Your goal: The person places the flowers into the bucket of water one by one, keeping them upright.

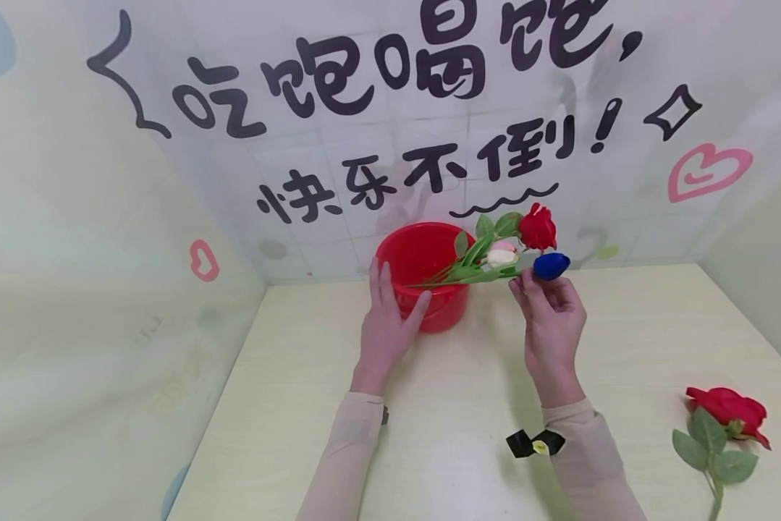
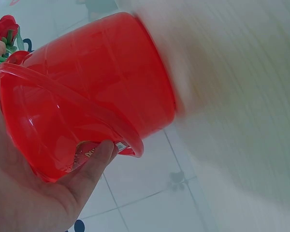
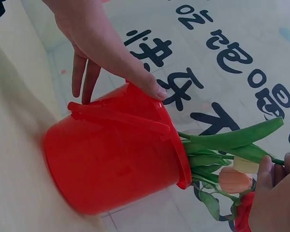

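Note:
A red plastic bucket [image 1: 444, 312] stands near the back wall, its handle [image 2: 94, 108] folded down against the side. My left hand [image 1: 388, 329] holds the bucket by its near left side, thumb and fingers spread around the rim. My right hand [image 1: 555, 329] pinches a blue tulip [image 1: 551, 266] by its stem just below the bloom. That stem lies almost level, its far end over the bucket's opening. A red rose [image 1: 537, 227] and pale tulips [image 1: 502, 255] lean out of the bucket's right side, behind the blue one. In the right wrist view a peach tulip [image 3: 235, 180] shows below the held stem.
Another red rose [image 1: 729, 412] with green leaves lies on the pale wooden table [image 1: 455, 449] at the front right. A wall sheet [image 1: 338, 253] with black lettering hangs right behind the bucket. More printed sheeting [image 1: 103, 289] closes off the left side.

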Tool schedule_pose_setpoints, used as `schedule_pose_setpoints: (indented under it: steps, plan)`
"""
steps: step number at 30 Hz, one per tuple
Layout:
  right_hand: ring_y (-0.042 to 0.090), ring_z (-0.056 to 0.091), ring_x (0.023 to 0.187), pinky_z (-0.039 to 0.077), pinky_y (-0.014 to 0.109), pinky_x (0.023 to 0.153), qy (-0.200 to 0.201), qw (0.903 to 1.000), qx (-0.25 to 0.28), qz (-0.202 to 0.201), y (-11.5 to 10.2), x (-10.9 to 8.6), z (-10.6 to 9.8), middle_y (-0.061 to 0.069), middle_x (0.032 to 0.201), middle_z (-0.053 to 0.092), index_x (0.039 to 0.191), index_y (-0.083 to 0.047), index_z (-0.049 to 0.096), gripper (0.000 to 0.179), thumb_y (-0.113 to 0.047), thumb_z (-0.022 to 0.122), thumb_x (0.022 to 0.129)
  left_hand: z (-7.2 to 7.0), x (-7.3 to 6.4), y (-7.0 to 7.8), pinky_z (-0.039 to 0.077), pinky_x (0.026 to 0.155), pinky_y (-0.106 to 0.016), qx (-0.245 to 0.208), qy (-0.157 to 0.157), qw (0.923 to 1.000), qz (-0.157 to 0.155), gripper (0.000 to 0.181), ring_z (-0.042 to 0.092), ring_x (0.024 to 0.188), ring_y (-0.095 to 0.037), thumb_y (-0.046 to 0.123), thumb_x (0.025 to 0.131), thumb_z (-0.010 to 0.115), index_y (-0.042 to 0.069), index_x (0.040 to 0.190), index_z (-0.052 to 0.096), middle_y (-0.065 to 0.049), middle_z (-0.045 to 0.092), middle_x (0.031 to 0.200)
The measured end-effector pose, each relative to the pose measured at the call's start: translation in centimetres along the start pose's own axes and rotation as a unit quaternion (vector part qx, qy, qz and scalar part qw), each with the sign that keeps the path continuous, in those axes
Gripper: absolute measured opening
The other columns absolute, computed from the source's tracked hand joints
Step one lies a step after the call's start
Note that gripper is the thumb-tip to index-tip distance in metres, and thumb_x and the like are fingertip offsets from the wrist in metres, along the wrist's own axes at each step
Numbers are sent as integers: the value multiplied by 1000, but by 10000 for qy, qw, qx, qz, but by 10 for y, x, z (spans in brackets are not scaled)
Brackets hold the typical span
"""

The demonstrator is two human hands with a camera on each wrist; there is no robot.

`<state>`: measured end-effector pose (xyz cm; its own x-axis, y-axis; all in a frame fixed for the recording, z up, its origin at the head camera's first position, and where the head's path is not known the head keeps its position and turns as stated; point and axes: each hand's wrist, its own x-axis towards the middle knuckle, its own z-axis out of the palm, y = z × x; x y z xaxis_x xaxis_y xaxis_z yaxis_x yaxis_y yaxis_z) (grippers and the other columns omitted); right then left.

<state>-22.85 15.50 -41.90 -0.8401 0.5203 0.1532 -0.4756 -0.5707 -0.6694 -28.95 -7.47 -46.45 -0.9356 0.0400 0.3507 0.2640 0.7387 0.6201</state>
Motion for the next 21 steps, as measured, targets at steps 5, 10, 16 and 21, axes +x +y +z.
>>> schedule_pose_setpoints:
  steps: [5, 10, 16, 21]
  plan:
    - [21, 75, 89, 60, 36, 91, -18, 9999, -124, 65, 3, -2, 0, 13, 105, 70, 123, 6, 70, 35, -3, 80, 91, 0, -1, 0, 64, 87, -42, -10, 11, 10000, -9, 106, 71, 87, -25, 64, 96, 65, 20, 171, 5, 4, 8, 176]
    - [21, 74, 90, 59, 35, 92, -9, 9998, -135, 170, 5, -3, 2, 14, 106, 69, 125, 6, 69, 36, -4, 80, 92, -1, -2, 0, 64, 87, -43, -23, 11, 10000, -24, 106, 70, 87, -25, 65, 96, 64, 20, 171, 6, 4, 8, 176]
    - [21, 75, 88, 60, 36, 92, -81, 9998, -32, 204, 11, -5, 6, 13, 104, 69, 124, 8, 68, 34, -2, 78, 93, -1, -1, -1, 63, 87, -43, 14, 14, 10000, -24, 105, 71, 87, -25, 66, 96, 63, 20, 171, 5, 4, 8, 176]
    - [22, 76, 85, 60, 38, 91, -198, 9995, -96, 240, 18, -7, 7, 13, 102, 70, 115, 2, 73, 22, -1, 77, 94, 0, -1, -1, 63, 87, -43, -26, 20, 10000, -21, 105, 71, 88, -25, 64, 96, 65, 21, 171, 5, 5, 8, 176]
